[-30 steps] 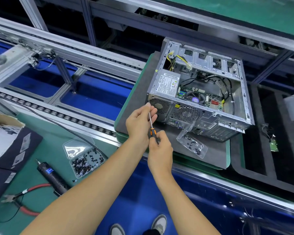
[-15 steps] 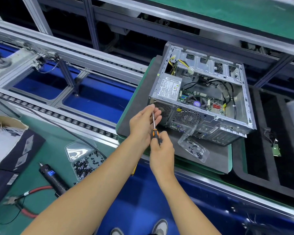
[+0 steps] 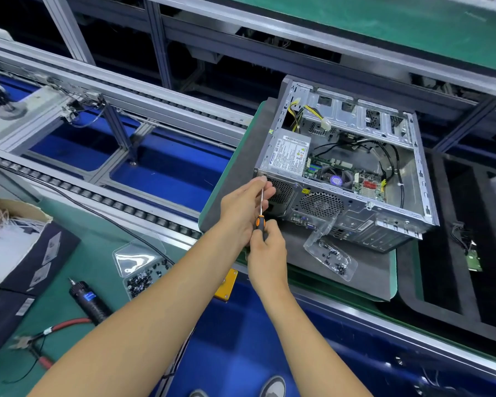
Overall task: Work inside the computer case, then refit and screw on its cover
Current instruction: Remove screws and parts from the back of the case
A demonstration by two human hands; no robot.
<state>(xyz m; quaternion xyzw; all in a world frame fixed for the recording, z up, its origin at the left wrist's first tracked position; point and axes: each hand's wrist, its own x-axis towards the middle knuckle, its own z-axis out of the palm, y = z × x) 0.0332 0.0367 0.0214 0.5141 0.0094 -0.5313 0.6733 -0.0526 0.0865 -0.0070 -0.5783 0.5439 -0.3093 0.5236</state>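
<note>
**Inspector:** Report the grip, left to right.

**Operator:** I see the left hand (image 3: 242, 209) with fingers laid along the screwdriver (image 3: 260, 209) shaft, steadying it at the case (image 3: 347, 179) rear corner. The right hand (image 3: 267, 253) is curled round the orange-and-black handle, below.

**Inspector:** Location and handling of the case?

**Operator:** It lies open-side up on the grey mat (image 3: 364, 276), cover not seen. I judge it heavy, stiff sheet steel with sharp edges; take it by the outer frame, never the board or cables. The screw tray (image 3: 331, 257) just beside it looks light and easily knocked.
</note>
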